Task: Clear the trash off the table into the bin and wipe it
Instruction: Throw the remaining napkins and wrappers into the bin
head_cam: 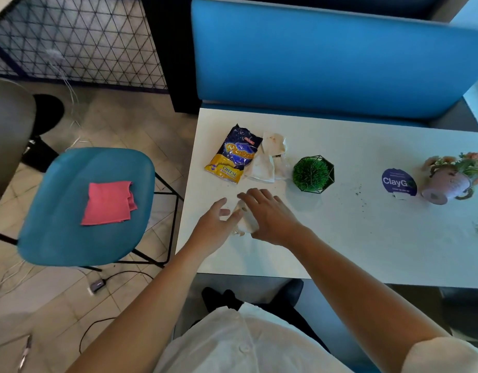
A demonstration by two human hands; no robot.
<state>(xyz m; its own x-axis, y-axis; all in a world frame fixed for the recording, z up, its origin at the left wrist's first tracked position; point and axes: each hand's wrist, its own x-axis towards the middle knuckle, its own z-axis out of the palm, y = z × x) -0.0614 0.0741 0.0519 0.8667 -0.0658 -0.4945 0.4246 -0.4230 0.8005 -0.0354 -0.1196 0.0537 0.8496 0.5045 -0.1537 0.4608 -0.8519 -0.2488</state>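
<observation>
The left hand (215, 220) is reaching with its fingers spread, touching a crumpled paper (245, 224) on the white table (340, 251). The right hand (270, 214) is lying almost flat over it. Farther off, the chip bag (233, 154) is lying with its top pointing away. A wire pot (332, 170) is holding a green plant (310, 172).

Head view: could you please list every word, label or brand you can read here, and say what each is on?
"Piattos": on the chip bag, across its blue front.
"CHEESE": on the same bag's yellow band; the line beneath and the red logo on top are too small to read.
"ClayG": on the round purple sign; what follows is unclear, and its smaller lines are blurred.
</observation>
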